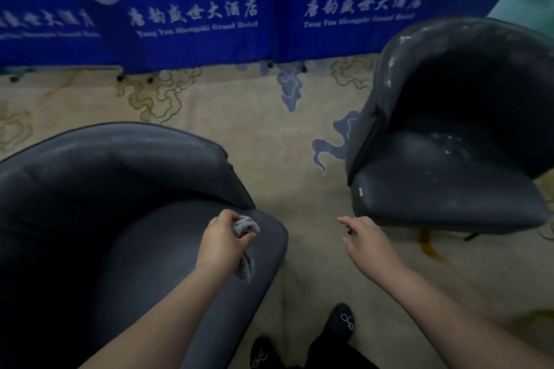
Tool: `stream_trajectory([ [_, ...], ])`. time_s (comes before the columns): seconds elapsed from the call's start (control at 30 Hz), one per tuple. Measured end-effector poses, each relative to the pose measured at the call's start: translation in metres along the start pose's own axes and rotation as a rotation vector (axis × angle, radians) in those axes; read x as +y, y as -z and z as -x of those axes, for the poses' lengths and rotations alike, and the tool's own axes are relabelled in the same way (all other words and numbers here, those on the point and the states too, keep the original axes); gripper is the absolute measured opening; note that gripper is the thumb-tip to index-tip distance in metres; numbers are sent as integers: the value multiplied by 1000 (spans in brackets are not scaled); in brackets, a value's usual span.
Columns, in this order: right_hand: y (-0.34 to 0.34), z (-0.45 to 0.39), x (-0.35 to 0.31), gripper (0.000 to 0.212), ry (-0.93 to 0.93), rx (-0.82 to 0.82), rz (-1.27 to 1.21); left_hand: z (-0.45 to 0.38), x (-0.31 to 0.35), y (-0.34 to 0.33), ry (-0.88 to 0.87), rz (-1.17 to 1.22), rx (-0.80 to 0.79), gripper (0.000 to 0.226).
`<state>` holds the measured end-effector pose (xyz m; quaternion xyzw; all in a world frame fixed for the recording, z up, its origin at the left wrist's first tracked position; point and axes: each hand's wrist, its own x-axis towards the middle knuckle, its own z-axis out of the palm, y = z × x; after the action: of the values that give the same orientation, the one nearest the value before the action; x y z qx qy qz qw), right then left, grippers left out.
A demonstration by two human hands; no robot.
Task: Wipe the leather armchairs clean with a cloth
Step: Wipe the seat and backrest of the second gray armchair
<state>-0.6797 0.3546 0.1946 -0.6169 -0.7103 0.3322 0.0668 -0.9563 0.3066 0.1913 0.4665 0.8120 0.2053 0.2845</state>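
Note:
Two dark grey leather armchairs stand on the carpet. The near armchair (114, 195) fills the lower left; its seat cushion reaches toward me. My left hand (220, 241) grips a bunched grey cloth (246, 226) over the front right corner of that seat, with a tail of cloth hanging below the fist. The second armchair (449, 141) stands at the right, with pale dusty marks on its backrest rim and seat. My right hand (364, 238) hovers over the carpet between the chairs, fingers loosely extended and holding nothing.
A blue printed screen on small castors (195, 9) runs across the back. The beige carpet with blue cloud motifs (299, 141) lies between the chairs. My dark shoes (340, 322) stand at the bottom centre. An orange stain marks the carpet (428, 246) by the right chair.

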Motion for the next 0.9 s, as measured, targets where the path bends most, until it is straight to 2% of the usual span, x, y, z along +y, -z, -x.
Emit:
stream_trajectory([
  [0.2, 54, -12, 57, 42, -74, 102, -37, -29, 71, -52, -51, 45, -48, 21],
  [0.53, 127, -34, 148, 43, -143, 243, -127, -65, 193, -149, -156, 50, -168, 27],
  [0.9, 165, -58, 227, 41, -267, 310, -254, -95, 289, -220, -195, 51, -290, 18],
])
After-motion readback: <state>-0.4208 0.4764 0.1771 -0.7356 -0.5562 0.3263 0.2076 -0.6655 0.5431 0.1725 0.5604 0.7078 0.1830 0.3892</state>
